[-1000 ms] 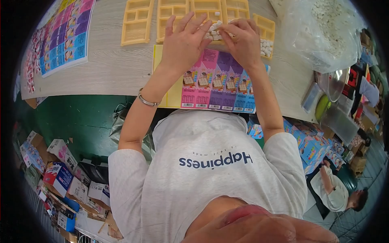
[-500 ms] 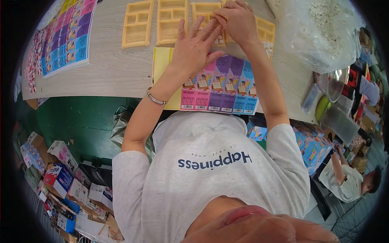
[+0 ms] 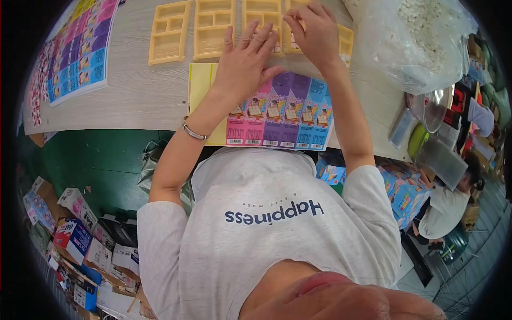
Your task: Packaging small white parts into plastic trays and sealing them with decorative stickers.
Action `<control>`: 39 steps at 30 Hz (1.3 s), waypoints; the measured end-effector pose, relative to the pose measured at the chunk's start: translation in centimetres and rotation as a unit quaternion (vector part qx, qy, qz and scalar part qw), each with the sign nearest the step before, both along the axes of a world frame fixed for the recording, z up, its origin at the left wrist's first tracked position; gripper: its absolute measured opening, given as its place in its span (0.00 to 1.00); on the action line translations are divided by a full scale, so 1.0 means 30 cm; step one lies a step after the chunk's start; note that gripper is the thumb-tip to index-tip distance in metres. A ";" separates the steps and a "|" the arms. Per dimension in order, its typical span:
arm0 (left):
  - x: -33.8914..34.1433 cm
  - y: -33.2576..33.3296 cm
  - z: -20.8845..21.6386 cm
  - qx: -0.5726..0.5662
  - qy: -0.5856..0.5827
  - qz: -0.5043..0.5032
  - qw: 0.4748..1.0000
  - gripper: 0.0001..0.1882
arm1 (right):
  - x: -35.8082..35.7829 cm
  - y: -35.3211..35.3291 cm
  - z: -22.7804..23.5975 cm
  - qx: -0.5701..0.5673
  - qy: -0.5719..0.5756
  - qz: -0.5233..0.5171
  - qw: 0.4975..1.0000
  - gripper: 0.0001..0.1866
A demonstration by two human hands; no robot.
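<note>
Your left hand (image 3: 242,66), fingers spread wide and palm down, reaches over a yellow compartment tray (image 3: 262,12) at the top centre of the frame, small white pieces (image 3: 277,47) showing beside its fingertips. Your right hand (image 3: 317,34), to the right of it, curls with thumb and fingers in a narrow gap over the neighbouring tray (image 3: 286,40); whether it pinches a piece, you cannot tell from here. The trays look like thin moulded plastic, probably light and stiff, apt to slide on the smooth tabletop (image 3: 144,96); steady them by the outer rim. The pieces appear light and hard, perhaps slippery, and are best taken singly, thumb and fingertip on opposite sides.
</note>
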State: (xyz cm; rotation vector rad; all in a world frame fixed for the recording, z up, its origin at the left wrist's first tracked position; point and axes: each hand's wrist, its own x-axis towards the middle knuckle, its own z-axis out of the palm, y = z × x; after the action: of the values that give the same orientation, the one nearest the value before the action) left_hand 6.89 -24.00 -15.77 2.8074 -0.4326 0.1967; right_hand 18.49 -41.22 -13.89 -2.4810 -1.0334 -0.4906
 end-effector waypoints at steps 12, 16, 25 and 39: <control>0.002 0.004 -0.017 0.009 -0.019 0.023 1.000 0.34 | -0.127 0.011 -0.019 0.016 0.080 -0.014 0.997 0.06; 0.006 0.005 -0.007 -0.006 -0.016 0.014 1.000 0.36 | -0.133 -0.053 0.055 0.102 0.134 -0.041 0.985 0.08; 0.014 -0.028 0.003 0.014 0.015 -0.008 1.000 0.44 | -0.123 -0.271 0.101 -0.064 0.124 -0.165 0.976 0.09; 0.016 0.148 0.044 -0.091 -0.047 0.092 0.991 0.43 | -0.161 -0.160 0.118 0.078 0.188 -0.144 0.968 0.08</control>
State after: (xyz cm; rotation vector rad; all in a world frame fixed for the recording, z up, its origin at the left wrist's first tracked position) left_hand 7.36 -19.55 -14.45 2.6643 -0.1648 0.3884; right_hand 13.67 -46.01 -10.36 -2.4600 -0.4720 -0.1629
